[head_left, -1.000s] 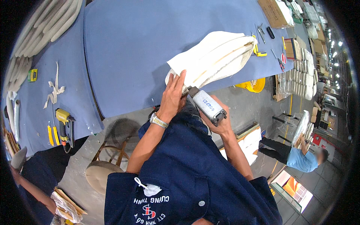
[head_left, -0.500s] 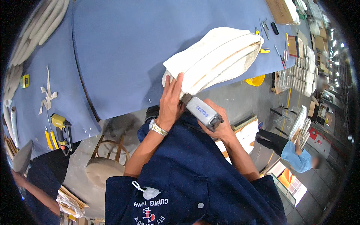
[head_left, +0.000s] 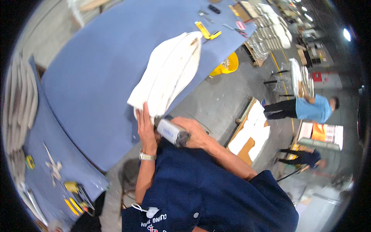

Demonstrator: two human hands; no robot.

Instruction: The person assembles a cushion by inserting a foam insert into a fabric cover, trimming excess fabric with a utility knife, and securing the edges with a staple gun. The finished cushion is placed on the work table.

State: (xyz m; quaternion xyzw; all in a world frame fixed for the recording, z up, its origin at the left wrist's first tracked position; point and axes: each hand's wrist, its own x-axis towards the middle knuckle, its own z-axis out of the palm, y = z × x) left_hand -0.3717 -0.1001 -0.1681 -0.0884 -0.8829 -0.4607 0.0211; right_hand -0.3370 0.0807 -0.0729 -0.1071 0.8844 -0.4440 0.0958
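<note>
A long padded piece covered in white fabric [head_left: 167,69] lies on the blue tabletop, its near end at the table's edge. A seam or strip runs along it, and the far end tapers. My left hand [head_left: 146,129], a metal watch on its wrist, grips the near end with fingers extended over the fabric; its thumb is hidden. In my right hand [head_left: 195,133] is a grey staple gun [head_left: 169,130] with a dark end cap. The gun's nose meets the near end of the piece, close to my left fingers; the exact contact is hidden.
Yellow-handled tools [head_left: 208,31] lie beyond the piece. Another nail or staple gun [head_left: 79,192] lies at the left beside a fabric scrap [head_left: 54,168]. Padded pieces [head_left: 21,96] are stacked far left. A yellow bucket [head_left: 228,65] stands below the table; a person in blue [head_left: 313,109] is at right.
My view has turned and shifted, so the table and padded piece appear further left. Both hands stay at its near end, with the staple gun still in my right hand.
</note>
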